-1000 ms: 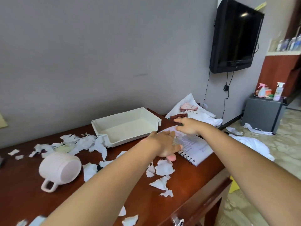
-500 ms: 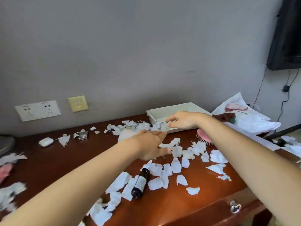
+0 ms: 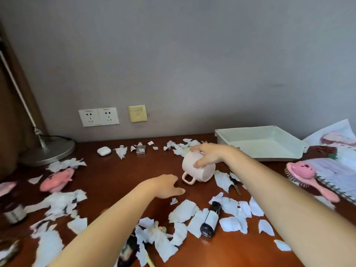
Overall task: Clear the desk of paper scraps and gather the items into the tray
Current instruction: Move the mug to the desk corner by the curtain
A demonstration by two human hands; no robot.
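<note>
- Half a second ago my right hand (image 3: 210, 154) was by the white plastic tray (image 3: 269, 158) and held nothing. Now it grips the pale pink mug (image 3: 200, 170) from above, with fingers and thumb curled round it.
- My left hand (image 3: 163, 186) hid the mug before. Now it is just beside the mug's handle, fingers loose, holding nothing.
- The mug lies on its side, with the handle toward me. The tray sits behind it to the right, near but apart.
- Torn white paper scraps (image 3: 183, 211) lie all over the brown wooden desk (image 3: 115, 174). There is also a dark bottle with a white label (image 3: 210, 220), a pink hairbrush (image 3: 306, 173) and a small white earbud case (image 3: 104, 151).
- Behind is a grey wall (image 3: 192, 64) with white sockets (image 3: 98, 116). A silver lamp base (image 3: 50, 149) stands at the left.
</note>
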